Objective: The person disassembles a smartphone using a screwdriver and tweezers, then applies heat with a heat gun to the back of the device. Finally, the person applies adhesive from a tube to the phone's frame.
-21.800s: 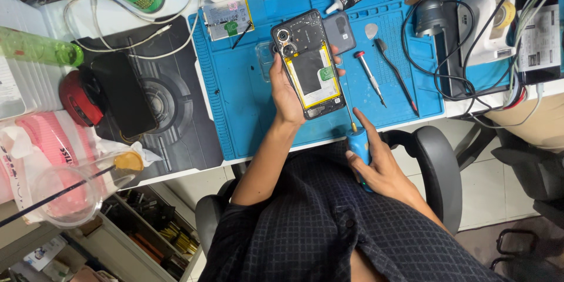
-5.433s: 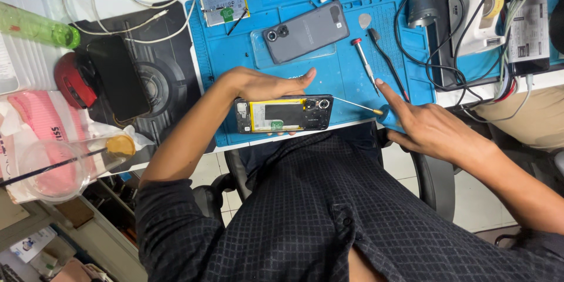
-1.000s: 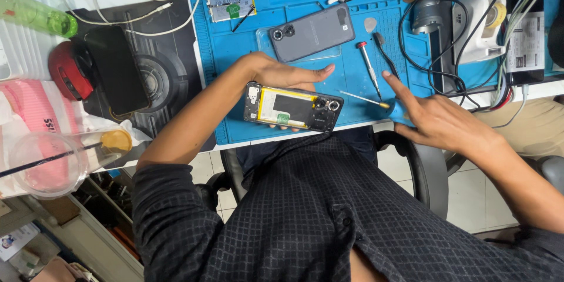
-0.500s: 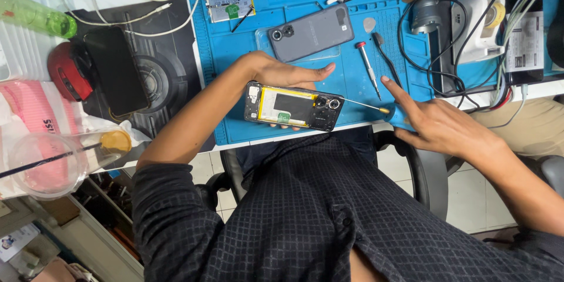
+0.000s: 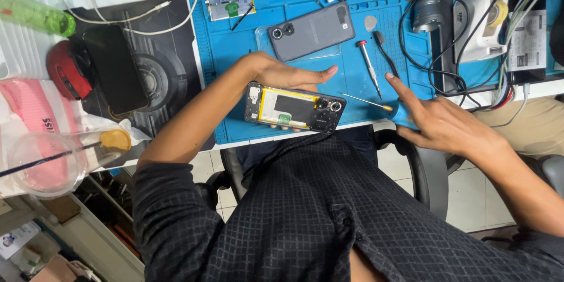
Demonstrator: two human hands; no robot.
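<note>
Bright, even light from overhead falls on my bench; my left hand (image 5: 282,76) casts only a faint shadow on the blue mat (image 5: 352,91). Soft glare sits on the grey back cover (image 5: 311,31). Focus is sharp centrally, and the frame edges bend slightly.

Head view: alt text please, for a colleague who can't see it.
A person's left hand steadies an opened smartphone on a blue repair mat, while the right hand reaches toward thin tools, including a red-tipped screwdriver. A grey back cover lies above.
</note>
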